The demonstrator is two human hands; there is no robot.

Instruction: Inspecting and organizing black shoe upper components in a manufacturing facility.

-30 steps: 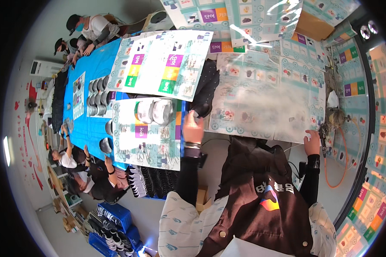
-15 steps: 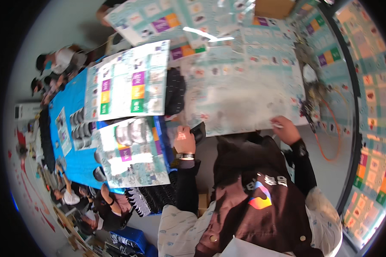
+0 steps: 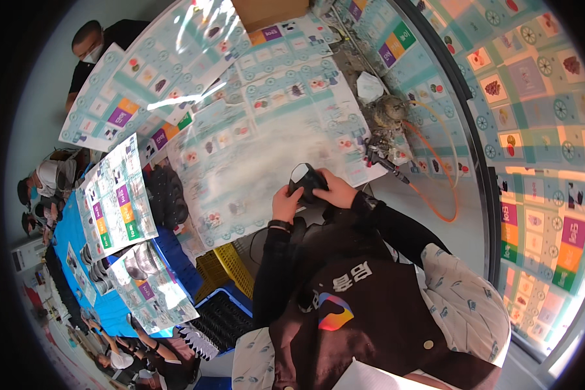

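Both my hands meet over the front edge of the paper-covered table (image 3: 234,195). Between them is a black, curved, palm-sized piece (image 3: 309,185) with a white face at its upper end; its exact kind I cannot make out. My left hand (image 3: 285,205) grips its near left side, fingers closed around the lower part. My right hand (image 3: 337,190) wraps it from the right, thumb lying across the black surface. Fingers partly hide the piece.
A black-handled tool (image 3: 387,162) on an orange hose (image 3: 457,195) hangs at the table's right edge. To my left are a yellow crate (image 3: 226,270), black ridged pieces (image 3: 224,318) in a blue crate, and printed sheets (image 3: 120,201). A person (image 3: 88,58) stands at the far left.
My right hand has come left from the table's right side and now grips the black piece with my left hand. The small white thing it held is out of sight. The view has turned right.
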